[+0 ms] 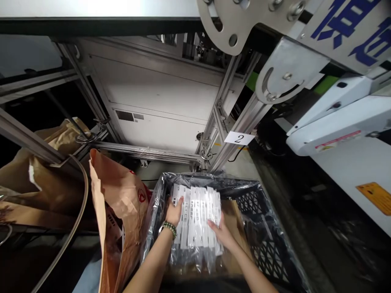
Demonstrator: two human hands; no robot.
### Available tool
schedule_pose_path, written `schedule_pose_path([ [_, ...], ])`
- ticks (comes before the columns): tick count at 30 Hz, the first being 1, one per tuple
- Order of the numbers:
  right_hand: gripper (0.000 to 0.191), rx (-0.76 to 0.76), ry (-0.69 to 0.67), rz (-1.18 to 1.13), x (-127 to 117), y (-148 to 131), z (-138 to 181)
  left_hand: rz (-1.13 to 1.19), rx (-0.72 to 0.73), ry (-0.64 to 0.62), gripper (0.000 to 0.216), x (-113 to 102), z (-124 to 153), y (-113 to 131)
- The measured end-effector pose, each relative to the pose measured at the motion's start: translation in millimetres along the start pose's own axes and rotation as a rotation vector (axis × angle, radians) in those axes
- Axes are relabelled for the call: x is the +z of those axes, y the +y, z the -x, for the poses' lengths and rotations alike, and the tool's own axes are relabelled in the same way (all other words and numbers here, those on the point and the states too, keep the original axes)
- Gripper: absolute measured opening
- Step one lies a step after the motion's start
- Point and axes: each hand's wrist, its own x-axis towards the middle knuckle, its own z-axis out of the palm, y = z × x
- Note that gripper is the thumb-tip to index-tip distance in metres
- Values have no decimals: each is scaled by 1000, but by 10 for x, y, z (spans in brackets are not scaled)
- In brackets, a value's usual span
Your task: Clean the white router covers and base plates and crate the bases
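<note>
A row of several white, flat packs in clear plastic sleeves [198, 219] stands close together inside a black crate [262, 191] lined with clear film. My left hand [174, 211] grips the row at its left end, thumb on top; a beaded bracelet is on that wrist. From the other side, my right hand [222, 232] presses on the right end of the row, fingers against the plastic. Between them the two hands squeeze the row. Brown cardboard [233, 219] lies under and to the right of the packs. What the packs contain cannot be made out.
A torn brown paper sack [122, 195] stands open left of the crate. Aluminium frame posts [232, 126] with a "2" label [239, 138] rise behind it. A white machine housing [345, 134] juts in at right; more paper bags [45, 175] lie far left.
</note>
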Motion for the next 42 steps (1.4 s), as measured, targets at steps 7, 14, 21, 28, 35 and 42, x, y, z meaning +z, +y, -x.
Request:
schedule_pose_path([
  [7, 110, 99, 91, 334, 183, -1, -90, -345, 401, -207, 96, 128, 722, -29],
  [14, 75, -27, 185, 513, 118, -178, -48, -578, 399, -181, 111, 101, 874, -412],
  [21, 68, -141, 92, 681, 168, -189, 22, -658, 516, -180, 124, 156, 988, -456],
  [28, 94, -179, -63, 800, 28, -124, 156, -720, 619, -201, 95, 290, 637, -449],
  [35, 122, -370, -259, 947, -126, -63, 467, -696, 559, -125, 118, 336, 962, -370],
  [42, 97, -415, -242, 995, -143, -115, 321, -566, 432, -164, 95, 192, 973, -457],
])
